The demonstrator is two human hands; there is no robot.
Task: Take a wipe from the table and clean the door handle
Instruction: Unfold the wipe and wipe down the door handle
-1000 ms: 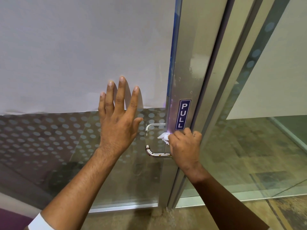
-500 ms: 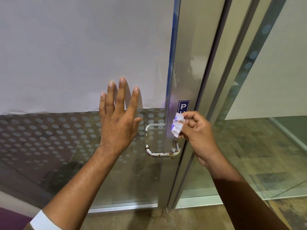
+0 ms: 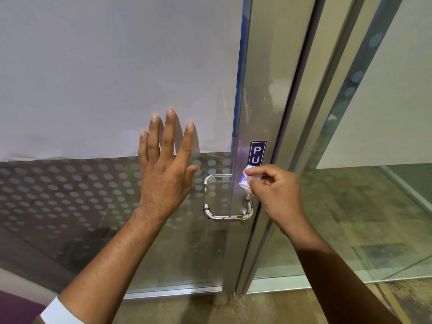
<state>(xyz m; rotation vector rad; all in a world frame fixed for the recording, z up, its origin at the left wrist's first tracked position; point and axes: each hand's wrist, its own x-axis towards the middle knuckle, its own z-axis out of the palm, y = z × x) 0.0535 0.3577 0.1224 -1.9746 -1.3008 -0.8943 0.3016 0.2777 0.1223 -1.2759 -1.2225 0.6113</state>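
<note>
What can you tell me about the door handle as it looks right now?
The door handle is a shiny metal tube bent into a U, its lower bar horizontal with rust-brown spots along it. It sits on the metal door stile, with its left part seen through the dotted glass. Its upper right end is hidden behind the white wipe pinched in the right hand, at or just above the bend. The left hand lies flat on the glass, off the handle.
</note>
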